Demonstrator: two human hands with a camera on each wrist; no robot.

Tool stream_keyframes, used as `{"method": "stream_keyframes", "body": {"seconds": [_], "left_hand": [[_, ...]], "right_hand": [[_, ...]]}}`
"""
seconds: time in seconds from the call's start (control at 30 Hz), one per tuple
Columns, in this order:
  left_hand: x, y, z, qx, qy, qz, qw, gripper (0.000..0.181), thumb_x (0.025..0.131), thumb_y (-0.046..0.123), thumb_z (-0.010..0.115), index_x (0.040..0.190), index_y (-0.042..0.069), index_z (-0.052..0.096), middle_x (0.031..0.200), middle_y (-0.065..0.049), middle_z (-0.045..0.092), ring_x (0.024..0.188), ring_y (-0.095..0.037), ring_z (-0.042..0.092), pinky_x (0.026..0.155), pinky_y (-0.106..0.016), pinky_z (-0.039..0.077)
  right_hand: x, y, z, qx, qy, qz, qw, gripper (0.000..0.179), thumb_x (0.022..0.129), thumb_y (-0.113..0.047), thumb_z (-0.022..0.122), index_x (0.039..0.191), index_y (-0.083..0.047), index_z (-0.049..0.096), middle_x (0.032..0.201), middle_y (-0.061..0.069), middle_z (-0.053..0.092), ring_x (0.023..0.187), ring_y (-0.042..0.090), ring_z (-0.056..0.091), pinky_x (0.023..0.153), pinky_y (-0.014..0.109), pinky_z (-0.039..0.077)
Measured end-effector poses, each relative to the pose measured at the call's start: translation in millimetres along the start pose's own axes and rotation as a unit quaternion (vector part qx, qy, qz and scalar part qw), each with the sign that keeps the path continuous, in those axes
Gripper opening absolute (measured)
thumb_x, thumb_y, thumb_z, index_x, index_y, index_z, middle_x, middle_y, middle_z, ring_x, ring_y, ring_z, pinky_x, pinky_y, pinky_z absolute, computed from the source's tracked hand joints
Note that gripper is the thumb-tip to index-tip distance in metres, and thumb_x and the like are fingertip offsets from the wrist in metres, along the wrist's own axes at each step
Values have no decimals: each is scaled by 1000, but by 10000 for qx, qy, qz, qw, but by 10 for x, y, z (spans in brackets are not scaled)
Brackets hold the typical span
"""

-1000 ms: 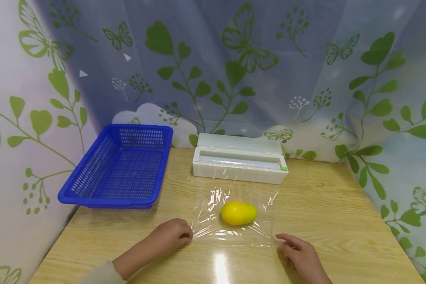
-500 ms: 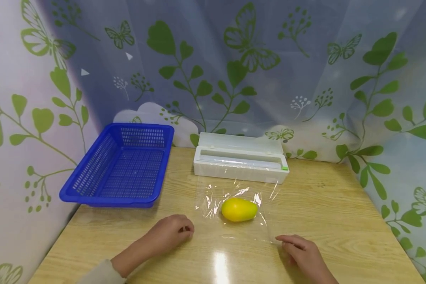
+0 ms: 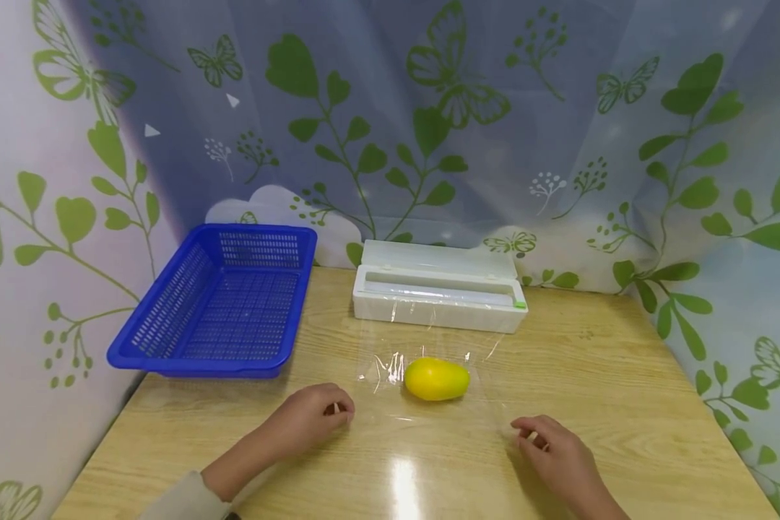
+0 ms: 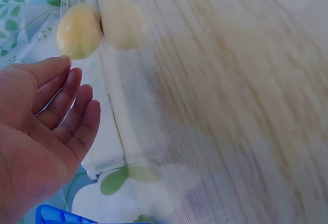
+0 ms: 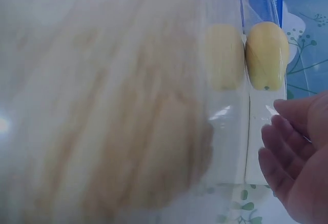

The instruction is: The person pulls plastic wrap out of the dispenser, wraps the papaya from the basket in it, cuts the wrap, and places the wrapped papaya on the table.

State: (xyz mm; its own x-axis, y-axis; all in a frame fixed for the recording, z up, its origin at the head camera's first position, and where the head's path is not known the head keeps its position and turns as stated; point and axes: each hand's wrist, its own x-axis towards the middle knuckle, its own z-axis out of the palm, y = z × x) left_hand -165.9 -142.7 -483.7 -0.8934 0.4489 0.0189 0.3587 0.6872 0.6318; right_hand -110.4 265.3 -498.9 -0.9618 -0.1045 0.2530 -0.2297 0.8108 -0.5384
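Yellow fruit [image 3: 436, 379] is sitting amid clear film [image 3: 390, 369], and we're flanking it, left hand [image 3: 313, 417] and right hand [image 3: 555, 453] loosely curled, both empty!

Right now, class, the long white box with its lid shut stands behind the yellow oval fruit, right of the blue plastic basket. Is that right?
No: the lid is open, as the head view shows. The white box stands behind the yellow fruit, right of the blue basket.

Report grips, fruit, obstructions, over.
Left grip, right grip: empty. Yellow fruit between grips and white box. Clear film spreads from box. Blue basket left, not blocking.
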Motion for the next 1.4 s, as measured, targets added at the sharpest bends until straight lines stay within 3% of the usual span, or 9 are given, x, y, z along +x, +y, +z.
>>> {"method": "stream_keyframes", "body": {"seconds": [0.2,0.4,0.5,0.57,0.77,0.9,1.1,1.27,1.4], "left_hand": [[-3,-3,-17,-73,9,-49,10000,6,96,19,68,93,21,73,84,17,61,77,-3,54,67,-22,49],[8,-7,-33,-45,75,-82,9999,7,96,18,69,91,22,72,85,17,60,77,-4,54,67,-22,49],[21,-7,-45,-50,126,-119,9998,9,96,18,69,90,24,71,84,17,60,77,-5,54,66,-22,49],[27,-5,-58,-75,175,-120,9997,9,96,18,69,90,24,71,83,17,60,78,-6,54,66,-22,49],[21,-3,-86,-120,174,-117,9997,8,96,18,69,91,25,70,84,17,60,78,-5,54,67,-22,49],[17,10,-97,-217,166,-179,9995,7,97,19,68,92,24,70,84,16,60,78,-6,54,66,-23,49],[31,24,-112,-375,210,-211,9989,8,97,19,68,92,24,70,84,14,60,78,-8,55,66,-23,49],[79,31,-109,-588,210,-311,9976,8,97,19,68,92,24,70,85,12,62,79,-10,56,66,-24,51],[113,43,-109,-665,210,-264,9972,7,97,19,68,92,23,71,84,11,62,78,-10,56,64,-24,51]], "right_hand": [[17,-49,-23,-1018,553,-426,9923,15,84,-13,81,89,-24,73,79,-20,60,63,-9,46,51,18,39],[34,5,-39,-1235,1198,-1287,9767,16,76,-11,85,83,-20,74,76,-18,62,60,-10,44,48,15,37],[71,65,-55,-1218,1399,-1897,9642,11,76,-13,85,84,-16,77,77,-14,66,58,-8,50,48,12,40],[103,99,-72,-1208,1611,-2312,9518,9,86,-21,79,86,-13,80,78,-11,69,58,-2,58,50,15,46],[206,114,-122,-1188,2421,-3295,9048,42,106,-36,52,94,-9,82,80,-2,75,58,14,68,51,26,53],[238,86,-140,-913,2533,-3658,8909,38,105,-31,54,95,-7,82,81,0,75,58,14,68,52,23,53],[260,81,-139,-383,2232,-3805,8966,36,105,-28,55,97,-3,81,82,2,73,61,10,66,58,13,52],[242,111,-134,-246,1771,-3282,9275,36,104,-34,56,97,-7,80,83,-6,70,61,-3,57,56,8,46],[224,125,-112,-255,1104,-2820,9527,11,91,-20,75,100,-15,77,90,-11,68,64,-8,51,54,6,41]]}}
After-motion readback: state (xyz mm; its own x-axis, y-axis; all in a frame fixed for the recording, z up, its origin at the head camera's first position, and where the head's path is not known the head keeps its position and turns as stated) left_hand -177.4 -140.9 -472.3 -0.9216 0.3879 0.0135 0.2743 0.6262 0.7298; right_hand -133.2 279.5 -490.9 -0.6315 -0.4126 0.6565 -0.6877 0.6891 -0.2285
